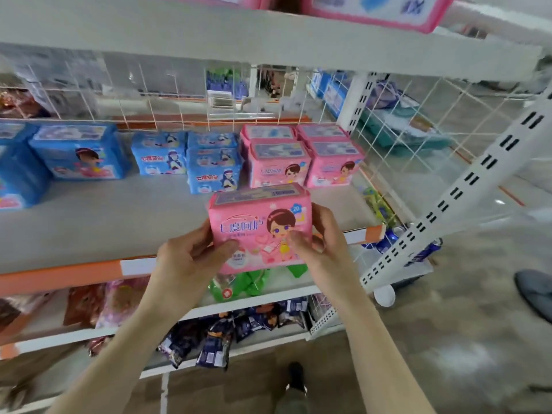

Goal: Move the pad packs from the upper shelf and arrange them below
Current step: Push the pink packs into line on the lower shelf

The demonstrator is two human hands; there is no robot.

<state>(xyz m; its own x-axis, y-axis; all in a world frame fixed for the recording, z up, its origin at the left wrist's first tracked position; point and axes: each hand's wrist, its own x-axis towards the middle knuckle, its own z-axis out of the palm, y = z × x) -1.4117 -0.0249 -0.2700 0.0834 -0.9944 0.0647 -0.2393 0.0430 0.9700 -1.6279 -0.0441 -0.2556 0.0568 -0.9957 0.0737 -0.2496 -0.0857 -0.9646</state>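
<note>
Held pack: one pink pad pack (257, 225), upright, printed face to the camera, in the air above the front edge of the middle shelf (104, 222).
Left hand (191, 255): fingers (200, 234) curled round the pack's lower left corner (thumb on the front).
Right hand (325, 243): grasps the pack's right side, thumb on the front.
Shelved pink packs (301, 156): four, touching, at the shelf's right rear, just behind the held pack.
Blue packs (185, 156): standing to their left.
Upper shelf (209, 40): another pink pack (373, 7) overhangs its edge.
</note>
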